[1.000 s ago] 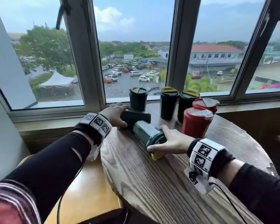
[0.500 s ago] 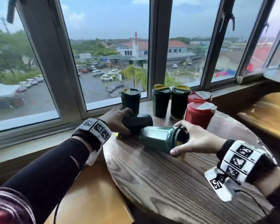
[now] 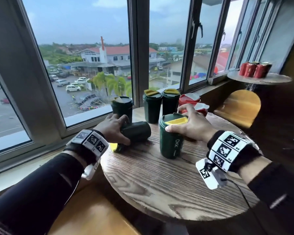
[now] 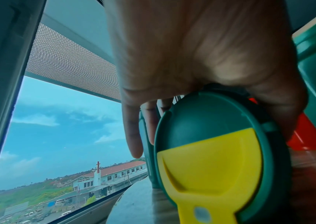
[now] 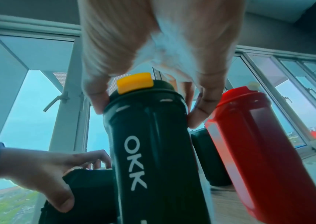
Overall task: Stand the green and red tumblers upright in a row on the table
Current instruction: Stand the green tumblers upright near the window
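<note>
A green tumbler (image 3: 171,138) (image 5: 153,144) with a yellow flap stands upright mid-table; my right hand (image 3: 187,123) (image 5: 145,97) grips its lid rim from above. A second green tumbler (image 3: 136,131) (image 4: 216,151) lies on its side to the left, lid toward me, with my left hand (image 3: 113,127) (image 4: 191,75) curled over it. Three green tumblers (image 3: 152,107) stand upright by the window. Two red tumblers (image 3: 189,99) (image 5: 252,144) stand upright to their right, partly hidden by my right hand.
The round wooden table (image 3: 168,184) ends close to the window sill (image 3: 85,117). A wooden chair (image 3: 239,106) stands at the right. A second small table (image 3: 261,79) with red cans sits far right. Another seat (image 3: 92,216) lies below the table's left edge.
My right hand has tipped the green tumbler from lying on its side to standing upright. The left hand has stayed on the other lying tumbler. The view has swung right.
</note>
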